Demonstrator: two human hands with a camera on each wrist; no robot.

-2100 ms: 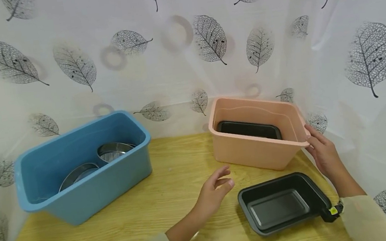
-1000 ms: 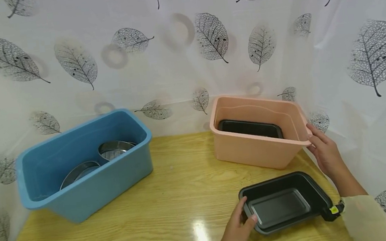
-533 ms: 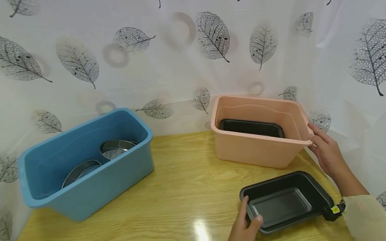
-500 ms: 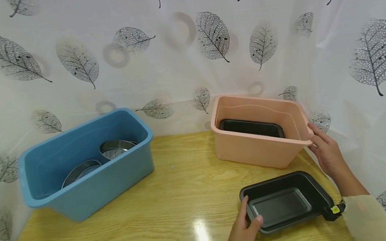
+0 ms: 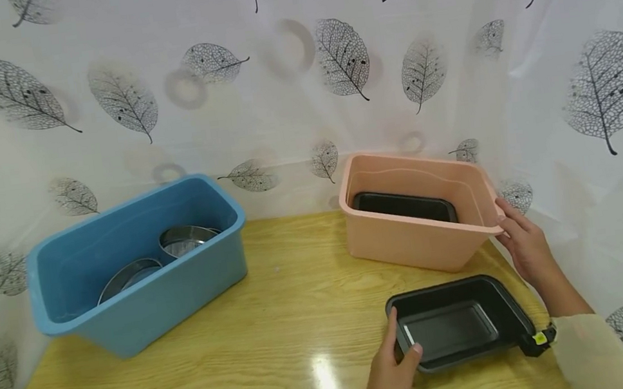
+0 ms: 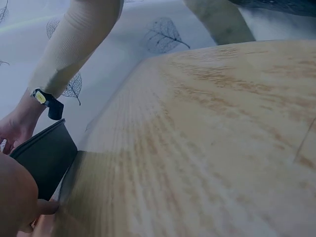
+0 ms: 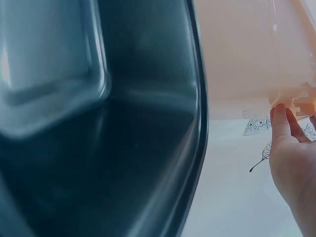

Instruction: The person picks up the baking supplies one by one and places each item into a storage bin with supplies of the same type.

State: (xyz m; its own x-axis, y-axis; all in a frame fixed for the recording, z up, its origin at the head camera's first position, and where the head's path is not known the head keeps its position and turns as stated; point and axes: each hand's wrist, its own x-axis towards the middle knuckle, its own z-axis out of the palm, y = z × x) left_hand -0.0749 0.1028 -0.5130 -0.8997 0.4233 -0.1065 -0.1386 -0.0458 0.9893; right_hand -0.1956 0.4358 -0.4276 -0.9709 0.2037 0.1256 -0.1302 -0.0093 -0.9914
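My left hand (image 5: pixel 386 376) holds the left end of a black loaf pan (image 5: pixel 451 330), its thumb over the near rim. In the left wrist view the pan's dark outer side (image 6: pixel 47 155) shows beside that hand. My right hand (image 5: pixel 528 249) grips the right rim of a peach plastic bin (image 5: pixel 405 248); the right wrist view shows its thumb at the bin's handle end (image 7: pixel 296 101). Inside the bin lies another black pan (image 5: pixel 403 207), partly hidden by the front wall. The held pan sits just in front of the bin, close under the right forearm.
A blue plastic bin (image 5: pixel 167 303) stands at the left with round metal tins (image 5: pixel 185 239) inside. The wooden table (image 5: pixel 239 365) stretches between the bins. A white leaf-print sheet (image 5: pixel 279 120) hangs behind and along the right. A black wrist camera (image 5: pixel 536 342) overlaps the pan's right corner.
My left hand came from the open table down to the pan's left end and took hold of it. Lately hand and pan have shifted slightly upward in view. The right hand stayed on the bin.
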